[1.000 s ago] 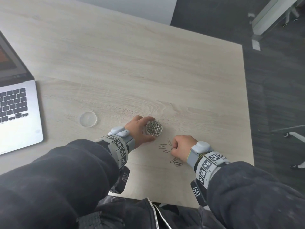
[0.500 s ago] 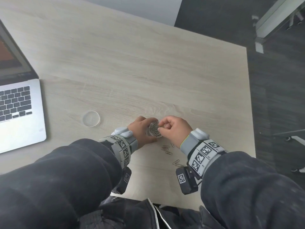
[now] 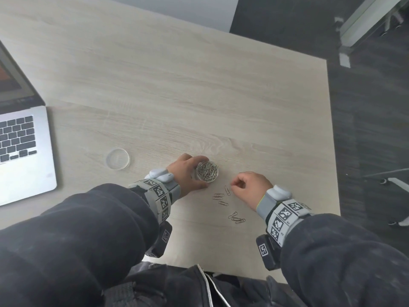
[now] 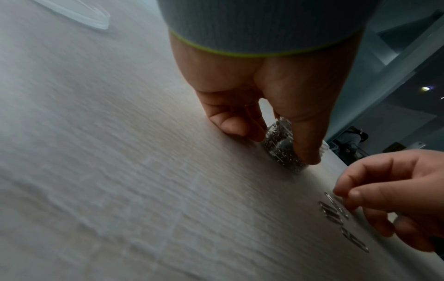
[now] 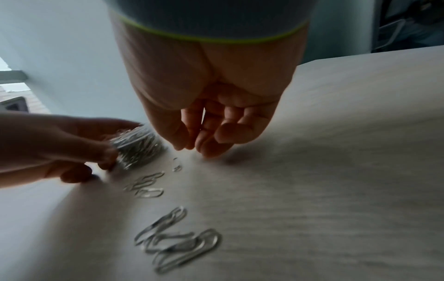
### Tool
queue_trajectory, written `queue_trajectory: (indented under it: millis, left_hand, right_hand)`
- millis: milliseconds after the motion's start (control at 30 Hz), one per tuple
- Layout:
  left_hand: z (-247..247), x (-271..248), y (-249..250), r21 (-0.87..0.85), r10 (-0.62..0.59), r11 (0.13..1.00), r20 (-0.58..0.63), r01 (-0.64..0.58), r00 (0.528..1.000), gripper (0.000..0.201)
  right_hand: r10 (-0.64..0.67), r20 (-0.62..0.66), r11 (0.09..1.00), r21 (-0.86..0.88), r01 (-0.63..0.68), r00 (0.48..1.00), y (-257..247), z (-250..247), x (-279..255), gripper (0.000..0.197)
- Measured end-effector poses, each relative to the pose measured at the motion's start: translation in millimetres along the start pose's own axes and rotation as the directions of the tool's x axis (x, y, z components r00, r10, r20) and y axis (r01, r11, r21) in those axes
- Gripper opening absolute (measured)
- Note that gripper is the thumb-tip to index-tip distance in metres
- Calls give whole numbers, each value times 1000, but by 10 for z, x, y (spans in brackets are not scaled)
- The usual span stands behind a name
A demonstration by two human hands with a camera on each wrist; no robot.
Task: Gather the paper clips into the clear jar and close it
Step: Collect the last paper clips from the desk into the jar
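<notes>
The right hand, back from the clear jar that the left hand grips, curls empty-fingered over loose paper clips at lower centre, so gathering continues.

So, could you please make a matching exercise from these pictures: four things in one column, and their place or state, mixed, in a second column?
Things:
1. jar
2. lid
3. loose clips
4. laptop

Places or states:
A. at the table's left edge, open
B. flat on the table, between laptop and jar
C. held by the left hand, full of clips
D. scattered on the table by the right hand

Pairs: 1-C, 2-B, 3-D, 4-A
</notes>
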State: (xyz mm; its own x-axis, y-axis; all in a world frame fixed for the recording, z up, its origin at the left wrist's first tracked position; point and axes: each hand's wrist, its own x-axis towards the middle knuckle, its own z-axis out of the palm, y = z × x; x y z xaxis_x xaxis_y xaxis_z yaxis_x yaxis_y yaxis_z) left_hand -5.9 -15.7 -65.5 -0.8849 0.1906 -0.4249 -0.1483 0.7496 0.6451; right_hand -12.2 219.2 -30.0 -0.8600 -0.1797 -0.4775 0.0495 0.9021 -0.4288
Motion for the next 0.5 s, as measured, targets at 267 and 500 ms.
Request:
queue_trajectory:
  millis: [267, 500]
  left_hand:
    - [27, -5, -13, 1, 0, 1000, -19, 0, 1000, 71]
    - [32, -9, -5, -4, 2, 1000, -31, -2, 1000, 71]
  right_hand:
    - [-196, 155, 956, -191, 224, 968, -151, 205, -78, 37]
    - [-264, 187, 925, -230, 304, 946, -193, 233, -73, 17]
